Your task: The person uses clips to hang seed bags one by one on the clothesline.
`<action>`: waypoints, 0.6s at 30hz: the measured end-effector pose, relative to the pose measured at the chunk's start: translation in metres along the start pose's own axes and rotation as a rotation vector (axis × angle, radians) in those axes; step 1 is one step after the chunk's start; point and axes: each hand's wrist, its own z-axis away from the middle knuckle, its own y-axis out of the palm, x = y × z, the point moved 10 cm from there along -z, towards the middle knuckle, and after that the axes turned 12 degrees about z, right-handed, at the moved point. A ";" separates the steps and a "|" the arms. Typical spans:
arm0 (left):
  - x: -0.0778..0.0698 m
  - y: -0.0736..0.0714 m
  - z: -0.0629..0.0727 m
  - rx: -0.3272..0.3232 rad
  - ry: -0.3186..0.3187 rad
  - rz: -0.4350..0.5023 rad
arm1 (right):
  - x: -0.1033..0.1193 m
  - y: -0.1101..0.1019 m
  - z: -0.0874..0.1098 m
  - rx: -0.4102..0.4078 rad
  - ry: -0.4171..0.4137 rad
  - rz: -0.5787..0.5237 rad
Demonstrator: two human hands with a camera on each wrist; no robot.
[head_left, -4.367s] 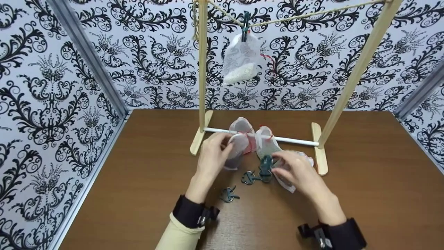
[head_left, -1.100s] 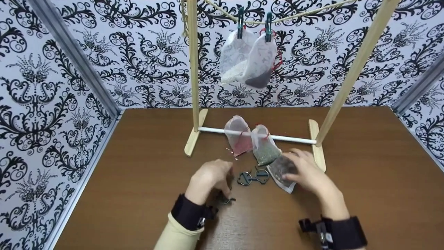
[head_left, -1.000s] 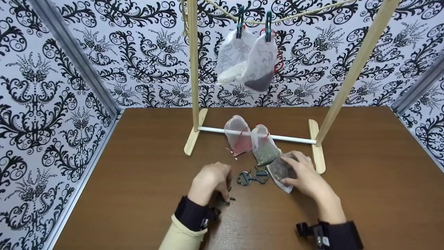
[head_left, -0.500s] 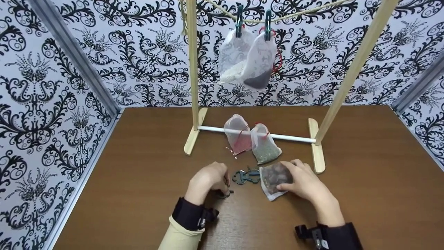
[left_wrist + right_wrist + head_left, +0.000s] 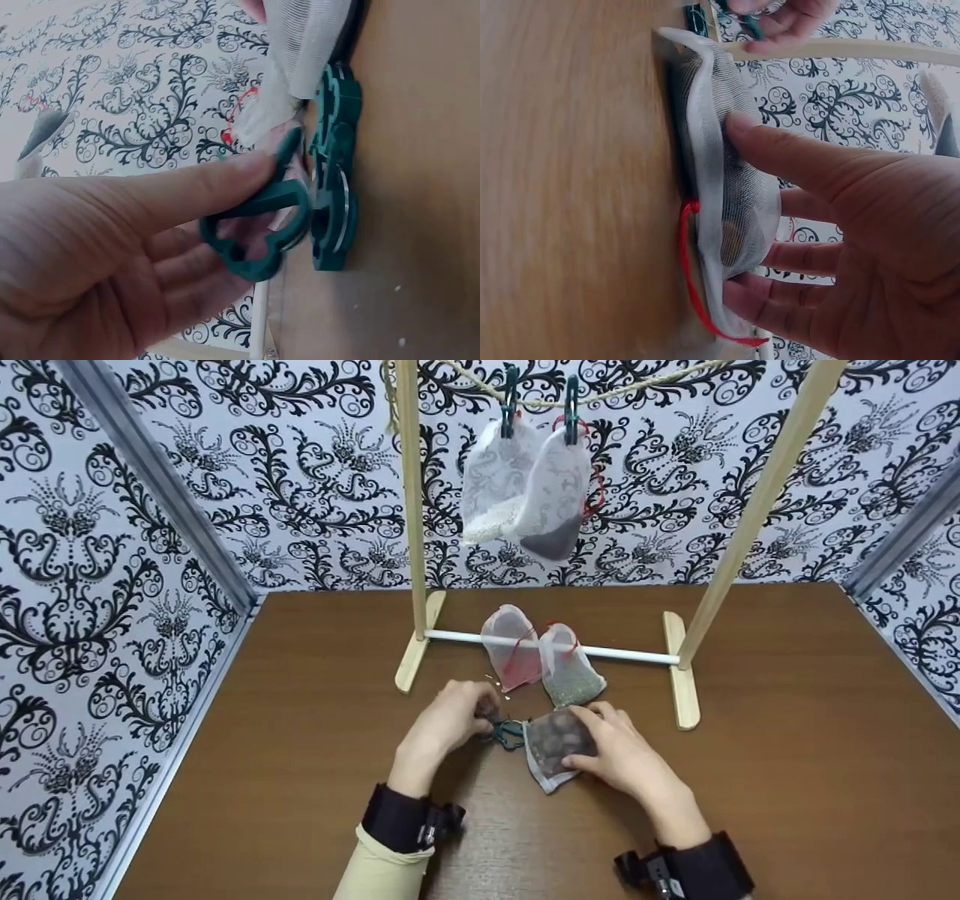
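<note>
My left hand (image 5: pixel 446 724) pinches a green plastic clip (image 5: pixel 262 268) between thumb and fingers, seen closely in the left wrist view. Beside it on the table lie more green clips (image 5: pixel 337 180) with metal rings. My right hand (image 5: pixel 622 757) grips a white mesh drawstring bag (image 5: pixel 555 746) of brown, stone-like lumps, thumb on one side and fingers on the other. Its red cord (image 5: pixel 694 289) trails on the table in the right wrist view. The bag's left edge is right at the clips.
A wooden rack with a white crossbar (image 5: pixel 634 657) stands behind. From its rope (image 5: pixel 652 388) two clipped mesh bags hang, one with white grains (image 5: pixel 491 472), one with dark contents (image 5: pixel 551 502). A pink-filled bag (image 5: pixel 517 660) and a green-filled bag (image 5: pixel 574 679) lie by the crossbar.
A second bag came to hang on the rope after the oldest frame. My right hand has slid the lumpy bag left. My left hand has brought a clip up beside the others.
</note>
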 end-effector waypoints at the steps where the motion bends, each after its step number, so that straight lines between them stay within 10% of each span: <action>1: -0.002 -0.003 -0.001 -0.024 0.027 0.007 | 0.001 0.000 -0.001 -0.001 -0.001 -0.012; 9: -0.015 -0.019 -0.003 -0.187 0.135 0.041 | 0.013 0.001 -0.005 -0.015 -0.078 -0.141; 18: -0.012 -0.003 -0.010 -0.119 0.056 0.339 | 0.025 -0.025 -0.006 -0.166 -0.177 -0.283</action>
